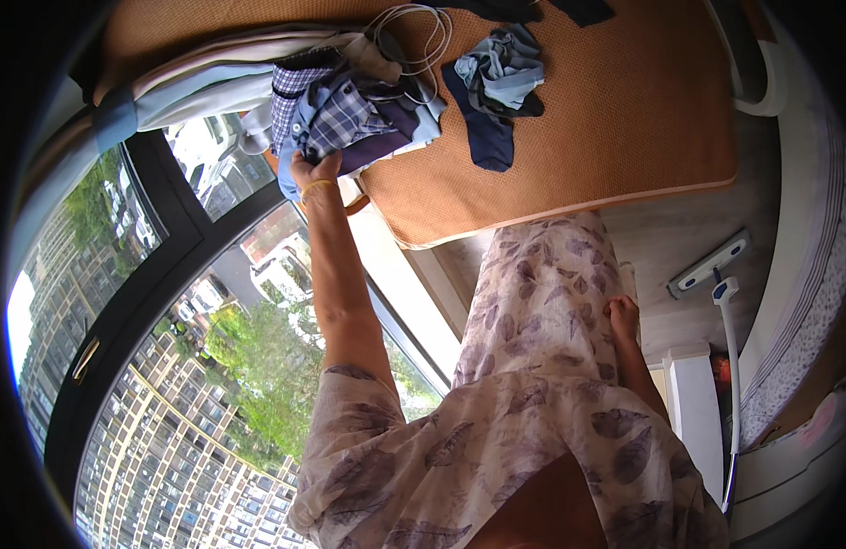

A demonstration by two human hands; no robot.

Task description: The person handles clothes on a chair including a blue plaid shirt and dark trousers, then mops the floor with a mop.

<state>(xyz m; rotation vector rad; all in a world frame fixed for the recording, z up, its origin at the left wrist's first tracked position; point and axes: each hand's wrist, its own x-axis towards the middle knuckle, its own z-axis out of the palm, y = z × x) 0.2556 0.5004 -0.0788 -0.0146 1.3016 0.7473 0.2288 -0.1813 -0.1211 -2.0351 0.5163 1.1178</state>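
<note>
My left hand [316,171] reaches out to a stack of folded clothes [399,127] by the window. Its thumb lies on top and the fingers are partly hidden under the blue cloth at the stack's near edge. On top is a blue-and-white plaid garment [340,118] with a button, beside a smaller-checked cloth [285,103]. My right hand [623,316] hangs by my leaf-print trousers [539,295] with its fingers curled; nothing shows in it. Crumpled light blue cloth [505,68] lies over a dark navy piece [493,144] on the brown woven mat [622,123].
A white cable [429,41] loops over the clothes. Dark cloth [580,10] lies at the mat's far edge. To my left stands a dark-framed window [203,237] with a gathered curtain [189,89]. On the right, a flat mop [711,264] rests on the grey floor [663,233].
</note>
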